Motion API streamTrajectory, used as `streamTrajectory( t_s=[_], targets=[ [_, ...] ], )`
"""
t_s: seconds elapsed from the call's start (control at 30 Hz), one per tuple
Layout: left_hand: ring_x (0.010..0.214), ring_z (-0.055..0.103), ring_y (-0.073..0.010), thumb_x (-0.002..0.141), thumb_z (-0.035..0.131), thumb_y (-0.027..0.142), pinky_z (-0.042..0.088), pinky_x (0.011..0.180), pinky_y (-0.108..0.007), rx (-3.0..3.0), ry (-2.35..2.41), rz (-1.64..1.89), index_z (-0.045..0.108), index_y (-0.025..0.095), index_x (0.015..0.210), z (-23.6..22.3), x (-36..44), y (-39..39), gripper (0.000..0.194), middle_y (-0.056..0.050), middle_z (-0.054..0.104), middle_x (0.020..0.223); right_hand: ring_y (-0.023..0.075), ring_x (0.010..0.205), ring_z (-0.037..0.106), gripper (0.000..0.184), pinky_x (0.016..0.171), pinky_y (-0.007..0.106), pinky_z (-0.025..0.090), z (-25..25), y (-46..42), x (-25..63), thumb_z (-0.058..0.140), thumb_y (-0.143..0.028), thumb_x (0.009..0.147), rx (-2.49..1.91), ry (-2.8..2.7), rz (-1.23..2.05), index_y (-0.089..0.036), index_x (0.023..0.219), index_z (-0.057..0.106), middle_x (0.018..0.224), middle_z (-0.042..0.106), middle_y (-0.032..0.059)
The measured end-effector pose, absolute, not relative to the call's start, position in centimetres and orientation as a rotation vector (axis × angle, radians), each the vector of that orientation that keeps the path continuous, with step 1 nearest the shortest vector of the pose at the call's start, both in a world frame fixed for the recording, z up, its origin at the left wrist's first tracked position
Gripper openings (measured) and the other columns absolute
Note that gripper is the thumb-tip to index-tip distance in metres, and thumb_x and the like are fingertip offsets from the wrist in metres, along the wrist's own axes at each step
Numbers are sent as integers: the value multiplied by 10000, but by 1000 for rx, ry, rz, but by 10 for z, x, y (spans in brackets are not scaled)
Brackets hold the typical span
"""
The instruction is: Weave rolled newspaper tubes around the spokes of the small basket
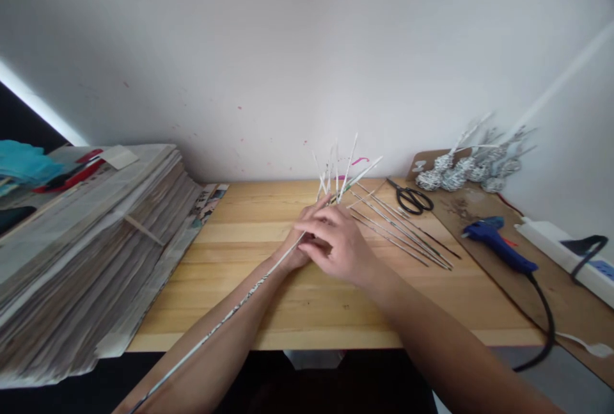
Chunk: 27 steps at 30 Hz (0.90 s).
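My left hand (297, 247) and my right hand (345, 242) meet above the middle of the wooden table. A long, thin rolled-paper tube (240, 304) runs from my right fingertips down along my left forearm. My right thumb and fingers are closed on its upper end. Several white paper tubes (329, 174) stick up and fan out just beyond my hands. My left hand is closed around their lower part, which is mostly hidden behind my right hand. More rolled-paper tubes (403, 230) lie loose on the table, right of my hands.
A tall stack of newspaper (139, 247) stands at left, with a red-handled tool (77, 177) on top. Black scissors (412, 199) lie at the back right. A blue glue gun (501, 244) rests on cardboard beside a white power strip (556, 247). Woven paper balls (453, 174) sit near the wall.
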<state>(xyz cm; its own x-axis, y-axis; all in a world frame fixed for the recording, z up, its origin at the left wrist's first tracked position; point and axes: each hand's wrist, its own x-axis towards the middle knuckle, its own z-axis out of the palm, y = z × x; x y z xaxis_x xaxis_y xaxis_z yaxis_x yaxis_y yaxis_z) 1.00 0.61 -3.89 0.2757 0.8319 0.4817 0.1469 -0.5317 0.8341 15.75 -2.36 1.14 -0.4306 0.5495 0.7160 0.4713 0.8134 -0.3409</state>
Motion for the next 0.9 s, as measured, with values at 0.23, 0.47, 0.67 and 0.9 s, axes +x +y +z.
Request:
streamTrajectory(
  t_s=[0.23, 0.47, 0.67, 0.9],
  targets=[
    [1187, 626, -302, 864, 704, 434, 521, 1051, -457, 1885, 881, 1103, 624, 173, 1293, -36, 8, 10, 509, -131, 685, 1260, 200, 825, 642, 165, 796, 368, 529, 10, -14, 161, 576, -313, 969, -904, -1734, 418, -204, 907, 683, 879, 706, 63],
    [1372, 539, -267, 890, 696, 422, 406, 1177, -426, 1812, 959, 1073, 374, 178, 1532, -30, 10, 3, 758, -152, 512, 1532, 133, 545, 589, 494, 456, 246, 446, 11, 14, 180, 715, -669, 758, -998, -1104, 1134, -187, 850, 652, 688, 639, 3],
    [1258, 600, -257, 852, 728, 355, 470, 1097, -422, 1930, 1017, 1219, 448, 173, 1387, -31, 15, -1, 631, -160, 589, 1384, 150, 639, 647, 305, 559, 251, 532, 5, 6, 176, 733, -470, 800, -1015, -1352, 1130, -194, 924, 692, 729, 690, 13],
    [860, 641, -146, 830, 737, 323, 530, 780, -276, 1821, 1025, 1207, 395, 205, 1230, -26, 17, -4, 539, -35, 642, 1030, 180, 680, 682, 338, 602, 288, 547, 11, 4, 183, 651, -460, 854, -1141, -1461, 990, -174, 1010, 742, 796, 745, 55]
  ],
)
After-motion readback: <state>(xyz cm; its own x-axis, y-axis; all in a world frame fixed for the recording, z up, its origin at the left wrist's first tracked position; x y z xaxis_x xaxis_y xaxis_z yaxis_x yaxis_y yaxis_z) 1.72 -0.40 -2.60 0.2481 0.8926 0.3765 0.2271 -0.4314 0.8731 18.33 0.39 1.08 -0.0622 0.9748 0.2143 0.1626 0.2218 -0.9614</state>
